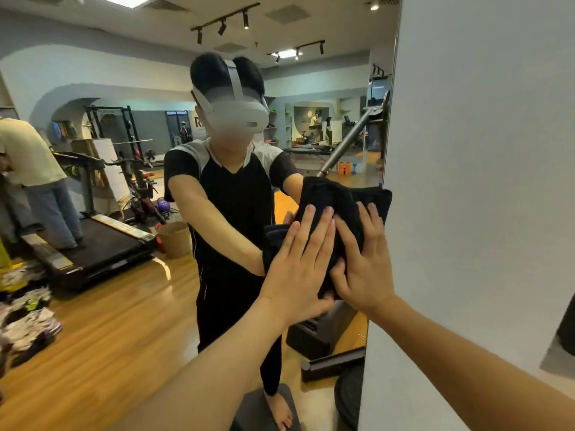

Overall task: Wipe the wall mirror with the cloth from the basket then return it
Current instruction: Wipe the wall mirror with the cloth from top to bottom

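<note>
Fingers of the left hand (298, 259) and right hand (362, 262) lie flat and spread, pressing the dark cloth (339, 197) against the mirror (130, 181) near its right edge. The cloth looks soft and light; broad palm pressure should hold it.

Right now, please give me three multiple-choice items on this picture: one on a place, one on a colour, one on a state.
1. Where on the mirror is the cloth?
A. near its right edge
B. at its left edge
C. at its top

2. What colour is the cloth?
A. white
B. black
C. yellow

3. How are the hands on the cloth?
A. closed fists
B. one hand only
C. both flat, fingers spread

Answers:
1 A, the cloth lies beside the white wall.
2 B, it shows black.
3 C, the left hand and the right hand press it with open palms.
</note>
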`<action>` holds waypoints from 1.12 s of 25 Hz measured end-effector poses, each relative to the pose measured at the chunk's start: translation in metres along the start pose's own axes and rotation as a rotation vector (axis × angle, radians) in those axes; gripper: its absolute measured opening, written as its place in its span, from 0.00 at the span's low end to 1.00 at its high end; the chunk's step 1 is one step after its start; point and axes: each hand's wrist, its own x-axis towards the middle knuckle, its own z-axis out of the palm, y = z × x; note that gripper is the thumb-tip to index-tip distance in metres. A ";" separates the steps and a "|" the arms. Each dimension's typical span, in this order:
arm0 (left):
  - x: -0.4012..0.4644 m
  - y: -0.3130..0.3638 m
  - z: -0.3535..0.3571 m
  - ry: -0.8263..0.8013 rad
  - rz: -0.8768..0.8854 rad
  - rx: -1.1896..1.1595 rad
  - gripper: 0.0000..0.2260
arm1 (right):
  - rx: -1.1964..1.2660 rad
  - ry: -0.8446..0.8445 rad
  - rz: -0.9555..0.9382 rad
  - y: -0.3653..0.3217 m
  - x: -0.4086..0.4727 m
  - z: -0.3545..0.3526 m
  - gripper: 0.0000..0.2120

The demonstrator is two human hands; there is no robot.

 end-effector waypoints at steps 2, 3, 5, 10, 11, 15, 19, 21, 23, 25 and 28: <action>-0.016 -0.004 0.007 -0.007 -0.004 0.035 0.51 | -0.005 0.012 0.036 -0.016 -0.006 0.010 0.30; -0.024 -0.010 0.008 -0.008 -0.006 0.050 0.50 | -0.014 0.017 0.048 -0.025 -0.006 0.015 0.30; -0.041 -0.027 0.005 -0.017 -0.019 0.066 0.49 | -0.018 0.015 0.038 -0.047 -0.005 0.024 0.30; -0.100 -0.085 -0.004 -0.037 -0.054 0.073 0.44 | 0.010 -0.016 -0.014 -0.123 0.003 0.051 0.31; -0.114 -0.101 -0.007 -0.050 -0.065 0.067 0.43 | 0.018 -0.022 -0.016 -0.143 0.005 0.059 0.31; -0.182 -0.178 -0.024 -0.098 -0.107 0.104 0.43 | 0.050 -0.031 -0.021 -0.242 0.014 0.094 0.33; -0.245 -0.253 -0.039 -0.115 -0.112 0.144 0.41 | 0.087 -0.081 -0.007 -0.337 0.025 0.127 0.36; -0.281 -0.292 -0.047 -0.119 -0.138 0.167 0.40 | 0.084 -0.104 -0.029 -0.388 0.031 0.145 0.37; -0.316 -0.333 -0.050 -0.123 -0.152 0.178 0.38 | 0.080 -0.121 -0.042 -0.438 0.039 0.162 0.39; -0.344 -0.369 -0.056 -0.142 -0.155 0.174 0.36 | 0.087 -0.142 -0.038 -0.481 0.048 0.176 0.42; -0.374 -0.411 -0.066 -0.183 -0.167 0.173 0.35 | 0.079 -0.184 -0.038 -0.528 0.053 0.193 0.45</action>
